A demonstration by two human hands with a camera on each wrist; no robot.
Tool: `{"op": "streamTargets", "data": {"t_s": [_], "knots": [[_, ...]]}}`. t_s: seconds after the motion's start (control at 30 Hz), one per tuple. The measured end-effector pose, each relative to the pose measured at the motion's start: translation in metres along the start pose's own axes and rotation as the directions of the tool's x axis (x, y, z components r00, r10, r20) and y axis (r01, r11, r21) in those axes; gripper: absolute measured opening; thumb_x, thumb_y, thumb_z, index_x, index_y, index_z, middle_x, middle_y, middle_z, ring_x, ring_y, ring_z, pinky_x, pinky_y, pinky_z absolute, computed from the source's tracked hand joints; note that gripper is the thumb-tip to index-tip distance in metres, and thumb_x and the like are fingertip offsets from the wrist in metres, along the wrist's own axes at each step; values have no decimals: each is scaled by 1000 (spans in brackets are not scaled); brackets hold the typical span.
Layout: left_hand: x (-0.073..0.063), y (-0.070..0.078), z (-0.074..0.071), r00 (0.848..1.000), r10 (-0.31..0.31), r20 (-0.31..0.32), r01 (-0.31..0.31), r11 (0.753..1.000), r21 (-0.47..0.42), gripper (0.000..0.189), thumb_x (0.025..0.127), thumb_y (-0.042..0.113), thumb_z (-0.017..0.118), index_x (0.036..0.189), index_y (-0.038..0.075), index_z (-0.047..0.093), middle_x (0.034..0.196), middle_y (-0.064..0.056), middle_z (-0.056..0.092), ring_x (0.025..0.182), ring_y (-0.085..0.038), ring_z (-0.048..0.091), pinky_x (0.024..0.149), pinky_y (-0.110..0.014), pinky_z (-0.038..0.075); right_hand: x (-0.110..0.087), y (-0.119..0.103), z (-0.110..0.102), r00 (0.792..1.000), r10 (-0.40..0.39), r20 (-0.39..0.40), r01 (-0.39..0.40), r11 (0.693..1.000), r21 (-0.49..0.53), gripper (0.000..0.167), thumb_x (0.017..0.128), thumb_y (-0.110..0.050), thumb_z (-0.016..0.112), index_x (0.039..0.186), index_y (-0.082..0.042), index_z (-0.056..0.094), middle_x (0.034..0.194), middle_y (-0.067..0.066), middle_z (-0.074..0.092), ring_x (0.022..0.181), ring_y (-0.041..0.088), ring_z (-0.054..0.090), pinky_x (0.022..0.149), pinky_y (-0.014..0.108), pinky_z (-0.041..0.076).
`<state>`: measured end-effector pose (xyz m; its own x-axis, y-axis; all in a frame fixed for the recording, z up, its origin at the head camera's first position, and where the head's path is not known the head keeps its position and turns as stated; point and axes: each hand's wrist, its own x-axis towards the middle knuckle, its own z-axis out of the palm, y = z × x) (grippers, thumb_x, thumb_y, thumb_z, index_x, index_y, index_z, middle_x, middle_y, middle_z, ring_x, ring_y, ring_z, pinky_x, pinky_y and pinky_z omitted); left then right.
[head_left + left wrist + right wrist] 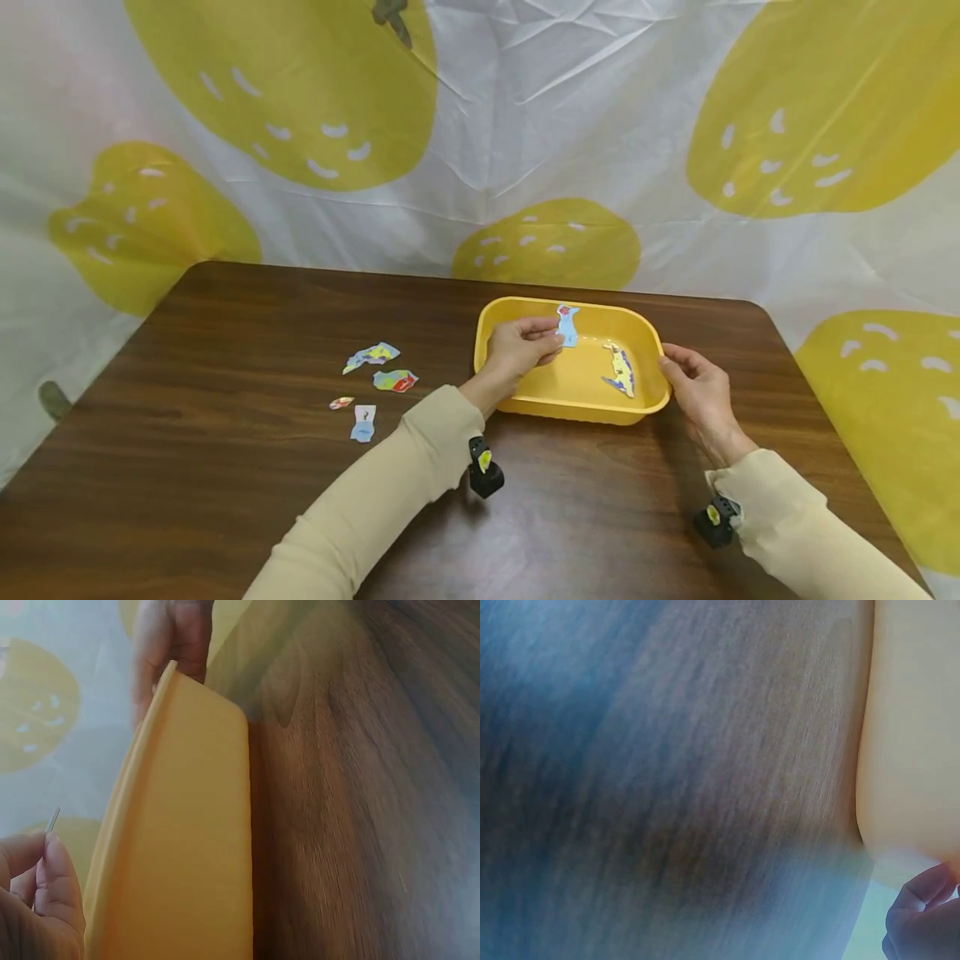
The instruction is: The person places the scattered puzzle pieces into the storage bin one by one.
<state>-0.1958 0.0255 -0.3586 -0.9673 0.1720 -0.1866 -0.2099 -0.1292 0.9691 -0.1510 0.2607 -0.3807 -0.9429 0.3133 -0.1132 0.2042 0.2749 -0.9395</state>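
Note:
Between its thumb and fingers my left hand [513, 352] pinches a light blue paper cutout [567, 327] with a red patch at its top. It holds this piece over the yellow plastic tub [570, 408]. In the left wrist view only the thin edge of the cutout [53, 819] shows. My right hand [701, 396] grips the right rim of the tub, thumb on the near side; the right wrist view shows just part of that hand [926, 919]. Inside the tub, at its right, lies a yellow and purple cutout [622, 371].
Left of the tub, several cutouts lie on the brown wooden table [225, 483]: a yellow-blue piece [372, 356], a green-red piece [396, 381], a small oval piece [341, 402] and a white-blue piece [363, 423]. A white cloth with yellow shapes [480, 150] hangs behind.

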Motion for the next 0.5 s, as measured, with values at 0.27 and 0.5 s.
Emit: {"op": "streamTargets", "data": {"t_s": [0.27,0.5], "knots": [[10,-8,18,1000,-12,-13,12,999,42,27,82,-1,69,109,2,69,98,-12,68,80,-16,68,69,-24,57,-2,1,3,1000,-10,-12,10,1000,2,44,98,-19,49,134,6,45,95,-11,53,82,-1,53,69,11,50],[17,-13,29,999,-30,-30,31,999,31,27,81,-3,69,107,0,70,97,-14,69,78,-17,68,68,-24,57,-2,-2,5,1000,-14,-13,14,1000,6,44,97,-18,50,134,6,46,94,-8,54,82,0,52,68,11,49]]}}
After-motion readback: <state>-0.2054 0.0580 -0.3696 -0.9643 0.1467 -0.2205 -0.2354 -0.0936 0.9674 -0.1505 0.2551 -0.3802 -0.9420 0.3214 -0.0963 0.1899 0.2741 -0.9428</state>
